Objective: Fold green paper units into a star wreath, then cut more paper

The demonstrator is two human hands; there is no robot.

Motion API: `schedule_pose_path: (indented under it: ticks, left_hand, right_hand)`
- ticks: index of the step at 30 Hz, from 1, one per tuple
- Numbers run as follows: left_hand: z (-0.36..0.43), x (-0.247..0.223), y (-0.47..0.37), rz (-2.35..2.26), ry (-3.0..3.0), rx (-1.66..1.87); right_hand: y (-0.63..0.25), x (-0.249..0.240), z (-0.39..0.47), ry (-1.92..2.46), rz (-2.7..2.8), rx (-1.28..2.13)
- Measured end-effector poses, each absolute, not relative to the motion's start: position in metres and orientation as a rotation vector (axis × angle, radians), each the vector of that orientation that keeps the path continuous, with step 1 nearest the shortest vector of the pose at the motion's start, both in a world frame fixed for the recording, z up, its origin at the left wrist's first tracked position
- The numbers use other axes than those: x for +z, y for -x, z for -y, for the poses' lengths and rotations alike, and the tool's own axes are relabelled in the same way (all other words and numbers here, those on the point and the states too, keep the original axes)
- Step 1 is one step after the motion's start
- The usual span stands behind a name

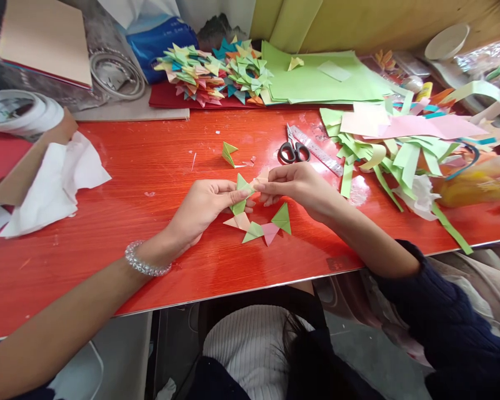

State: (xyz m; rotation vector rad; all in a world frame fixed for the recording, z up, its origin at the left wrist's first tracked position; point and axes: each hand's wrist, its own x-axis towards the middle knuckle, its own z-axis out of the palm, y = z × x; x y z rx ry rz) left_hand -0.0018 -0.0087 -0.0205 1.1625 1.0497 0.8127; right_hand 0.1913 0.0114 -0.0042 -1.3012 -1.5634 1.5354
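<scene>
Above the red table (150, 278), my left hand (210, 208) pinches a green folded piece at one end of a curved paper chain (254, 231). The chain has several linked green, pink and peach pointed pieces, curving towards the table's front edge. My right hand (294, 186) is closed on a peach folded piece (261, 178) that meets the green one between my fingertips. Whether the two are joined cannot be seen. A loose green folded piece (229, 154) lies just beyond my left hand.
Black-handled scissors (294, 151) and a clear ruler (316, 150) lie beyond my right hand. Paper strips (412, 155) crowd the right. Behind are folded-paper rings (195, 75) and green sheets (316, 80). White tissue (52, 183) and tape rolls (19, 111) are left.
</scene>
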Motion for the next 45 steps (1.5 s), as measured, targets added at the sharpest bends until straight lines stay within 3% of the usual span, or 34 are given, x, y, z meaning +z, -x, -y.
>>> schedule_pose_path:
  ticks: [14, 21, 26, 29, 38, 45]
  left_hand:
    - [0.009, -0.013, -0.001, -1.106, -1.213, 0.769]
    - [0.008, -0.016, 0.001, -1.140, -1.202, 0.838]
    - [0.005, -0.018, 0.003, -1.160, -1.370, 0.826]
    - [0.004, -0.019, 0.005, -1.151, -1.379, 0.860]
    - [0.001, -0.019, 0.006, -1.098, -1.215, 0.881]
    - [0.001, -0.019, 0.005, -1.109, -1.238, 0.832]
  right_hand:
    - [-0.192, -0.001, -0.015, 1.218, 1.665, 1.686]
    - [-0.185, 0.007, -0.070, 1.228, 1.925, 0.886]
    - [-0.139, -0.010, -0.108, 1.209, 2.328, 0.644]
    - [-0.132, -0.012, -0.110, 1.233, 2.252, 0.725]
    - [-0.199, -0.009, -0.058, 1.136, 1.499, 1.436]
    - [-0.210, -0.008, -0.057, 1.083, 1.409, 1.385]
